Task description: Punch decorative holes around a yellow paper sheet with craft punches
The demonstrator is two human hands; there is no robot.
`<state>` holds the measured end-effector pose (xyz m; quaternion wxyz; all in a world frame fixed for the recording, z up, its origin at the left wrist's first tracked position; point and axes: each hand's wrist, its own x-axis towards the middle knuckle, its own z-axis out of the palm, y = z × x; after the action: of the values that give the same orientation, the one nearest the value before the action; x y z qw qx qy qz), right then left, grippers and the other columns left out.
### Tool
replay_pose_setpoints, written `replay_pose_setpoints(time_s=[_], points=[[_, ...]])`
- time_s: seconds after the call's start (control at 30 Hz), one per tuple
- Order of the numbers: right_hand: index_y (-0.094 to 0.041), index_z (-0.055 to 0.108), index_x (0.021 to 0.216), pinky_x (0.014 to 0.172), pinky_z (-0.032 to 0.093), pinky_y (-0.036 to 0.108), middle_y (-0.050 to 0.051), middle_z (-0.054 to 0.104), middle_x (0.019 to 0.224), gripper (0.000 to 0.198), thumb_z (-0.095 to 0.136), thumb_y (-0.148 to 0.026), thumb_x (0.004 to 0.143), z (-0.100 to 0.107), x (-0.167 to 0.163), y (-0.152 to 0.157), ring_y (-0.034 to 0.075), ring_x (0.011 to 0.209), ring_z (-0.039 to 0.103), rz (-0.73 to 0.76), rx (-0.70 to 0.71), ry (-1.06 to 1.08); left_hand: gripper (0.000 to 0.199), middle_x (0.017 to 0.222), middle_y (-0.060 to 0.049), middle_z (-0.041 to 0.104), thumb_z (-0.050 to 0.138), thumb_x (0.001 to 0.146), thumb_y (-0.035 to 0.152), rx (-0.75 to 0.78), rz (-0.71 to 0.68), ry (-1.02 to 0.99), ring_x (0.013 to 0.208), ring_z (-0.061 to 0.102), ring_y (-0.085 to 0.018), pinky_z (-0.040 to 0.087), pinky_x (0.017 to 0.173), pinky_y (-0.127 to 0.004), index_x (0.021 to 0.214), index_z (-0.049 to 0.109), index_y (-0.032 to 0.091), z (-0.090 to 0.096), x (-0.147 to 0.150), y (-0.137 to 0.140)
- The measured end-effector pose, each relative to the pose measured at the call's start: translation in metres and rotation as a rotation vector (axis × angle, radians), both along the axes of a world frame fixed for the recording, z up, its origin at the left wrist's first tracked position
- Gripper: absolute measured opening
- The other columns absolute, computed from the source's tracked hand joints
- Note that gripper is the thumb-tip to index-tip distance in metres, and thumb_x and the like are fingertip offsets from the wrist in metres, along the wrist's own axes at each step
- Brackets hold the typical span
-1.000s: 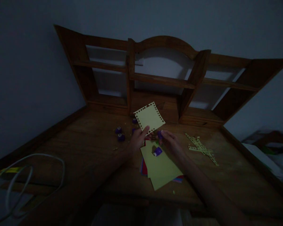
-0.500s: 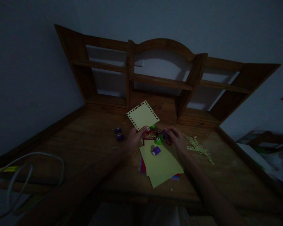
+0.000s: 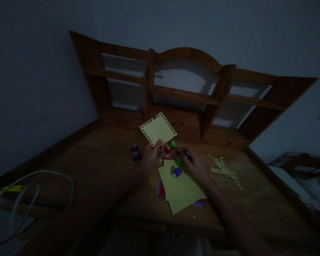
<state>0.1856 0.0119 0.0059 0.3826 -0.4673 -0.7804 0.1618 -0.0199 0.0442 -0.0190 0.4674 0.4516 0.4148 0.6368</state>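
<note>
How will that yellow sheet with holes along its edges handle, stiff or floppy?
Probably fairly stiff: the punched sheet looks nearly flat though the left hand grips only one corner. It looks thin, so likely light. Its punched edges may tear easily.

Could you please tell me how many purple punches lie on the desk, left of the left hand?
2: a rear purple punch and a nearer purple punch just in front of it. Others may be hidden behind the left hand or the yellow sheet it holds.

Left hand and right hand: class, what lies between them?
In the head view, a red punch, two green punches and paper scraps, among others, lie between the left hand and right hand.
</note>
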Motion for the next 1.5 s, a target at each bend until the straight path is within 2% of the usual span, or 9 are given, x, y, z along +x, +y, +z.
replay_pose_setpoints(time_s=[0.17, 0.37, 0.47, 0.67, 0.8, 1.0, 1.2, 1.5], points=[[-0.024, 0.055, 0.117, 0.089, 0.043, 0.034, 0.005, 0.065, 0.114, 0.029, 0.040, -0.032, 0.094, -0.002, -0.003, -0.002, 0.020, 0.101, 0.061, 0.053, -0.013, -0.092, 0.040, 0.054, 0.000, 0.052, 0.056, 0.082, 0.049, 0.062, 0.183, 0.032, 0.050, 0.051, -0.011, 0.043, 0.050, -0.022, 0.061, 0.054, 0.016, 0.009, -0.005, -0.002], [-0.024, 0.054, 0.121, 0.083, 0.046, 0.032, 0.007, 0.068, 0.108, 0.033, 0.035, -0.025, 0.095, -0.007, -0.002, -0.003, 0.021, 0.095, 0.064, 0.050, -0.058, -0.208, 0.035, 0.053, 0.000, 0.053, 0.052, 0.085, 0.045, 0.103, 0.210, 0.059, 0.048, 0.052, -0.012, 0.043, 0.052, -0.024, 0.064, 0.057, 0.018, 0.010, -0.008, -0.001], [-0.024, 0.054, 0.123, 0.080, 0.047, 0.031, 0.007, 0.069, 0.104, 0.035, 0.037, -0.018, 0.092, -0.009, -0.001, -0.002, 0.021, 0.091, 0.065, 0.046, -0.060, -0.209, 0.033, 0.053, 0.000, 0.053, 0.052, 0.085, 0.044, 0.092, 0.202, 0.063, 0.048, 0.052, -0.013, 0.042, 0.051, -0.024, 0.067, 0.060, 0.018, 0.010, -0.007, -0.002], [-0.025, 0.056, 0.119, 0.081, 0.047, 0.033, 0.005, 0.068, 0.109, 0.039, 0.043, -0.010, 0.086, -0.010, -0.002, 0.001, 0.021, 0.091, 0.065, 0.064, -0.017, -0.129, 0.029, 0.050, 0.000, 0.052, 0.054, 0.084, 0.041, 0.092, 0.181, 0.088, 0.049, 0.052, -0.014, 0.042, 0.054, -0.025, 0.070, 0.065, 0.018, 0.014, -0.006, -0.005], [-0.025, 0.061, 0.111, 0.088, 0.045, 0.036, 0.004, 0.066, 0.112, 0.031, 0.045, -0.013, 0.086, -0.007, -0.004, 0.001, 0.021, 0.101, 0.062, 0.044, 0.046, -0.045, 0.028, 0.052, 0.000, 0.053, 0.054, 0.083, 0.040, 0.069, 0.123, 0.098, 0.049, 0.051, -0.013, 0.042, 0.052, -0.024, 0.072, 0.065, 0.017, 0.011, -0.005, -0.004], [-0.022, 0.064, 0.098, 0.083, 0.045, 0.033, 0.005, 0.066, 0.099, 0.021, 0.044, -0.022, 0.090, -0.001, -0.006, -0.002, 0.020, 0.092, 0.061, -0.016, 0.107, 0.039, 0.028, 0.054, -0.001, 0.054, 0.056, 0.082, 0.041, 0.028, 0.096, 0.031, 0.049, 0.052, -0.012, 0.043, 0.051, -0.024, 0.072, 0.064, 0.016, 0.010, -0.002, -0.006], [-0.022, 0.063, 0.098, 0.075, 0.046, 0.030, 0.004, 0.064, 0.096, 0.020, 0.045, -0.022, 0.090, 0.001, -0.007, -0.004, 0.019, 0.087, 0.060, -0.027, 0.126, 0.064, 0.030, 0.058, -0.002, 0.057, 0.054, 0.083, 0.043, 0.024, 0.072, -0.010, 0.049, 0.052, -0.012, 0.043, 0.050, -0.024, 0.073, 0.063, 0.016, 0.012, -0.002, -0.008], [-0.022, 0.064, 0.097, 0.076, 0.045, 0.031, 0.006, 0.064, 0.097, 0.020, 0.045, -0.023, 0.090, 0.005, -0.010, -0.007, 0.020, 0.089, 0.060, 0.002, 0.134, 0.075, 0.020, 0.063, -0.003, 0.060, 0.056, 0.078, 0.034, -0.005, 0.075, -0.017, 0.052, 0.053, -0.012, 0.043, 0.048, -0.022, 0.071, 0.066, 0.018, 0.013, -0.001, -0.008]])
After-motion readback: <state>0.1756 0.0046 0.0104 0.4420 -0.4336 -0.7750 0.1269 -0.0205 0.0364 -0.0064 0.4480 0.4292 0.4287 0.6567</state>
